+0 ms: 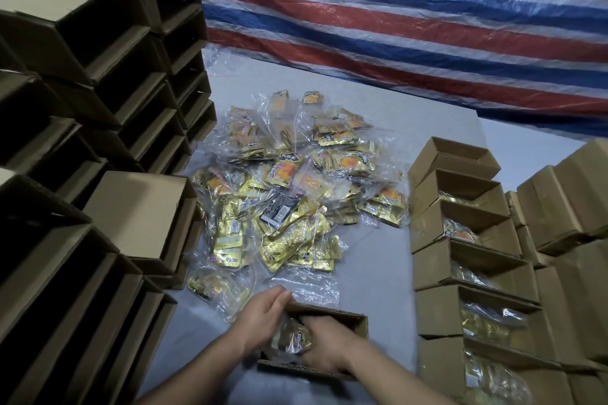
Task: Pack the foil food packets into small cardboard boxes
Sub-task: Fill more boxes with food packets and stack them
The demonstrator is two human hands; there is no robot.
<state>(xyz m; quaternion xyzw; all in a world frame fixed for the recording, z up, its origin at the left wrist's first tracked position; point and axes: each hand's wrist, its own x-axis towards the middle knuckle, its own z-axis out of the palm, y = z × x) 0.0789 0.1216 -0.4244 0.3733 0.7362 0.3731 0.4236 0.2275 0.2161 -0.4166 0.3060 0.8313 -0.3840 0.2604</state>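
Observation:
A small open cardboard box [357, 322] sits on the grey table right in front of me. My left hand [260, 316] holds its far-left rim, fingers curled over the edge. Inside the box, my right hand [325, 345] presses on a clear bag of gold foil packets [291, 337], fingers curled around it. A big heap of bagged gold foil packets [289, 194] lies on the table beyond the box.
Tall stacks of empty open boxes [98, 108] wall in the left side. A row of filled open boxes [460, 273] runs along the right, with closed boxes [566, 217] behind it. A striped tarp [394, 16] hangs at the back.

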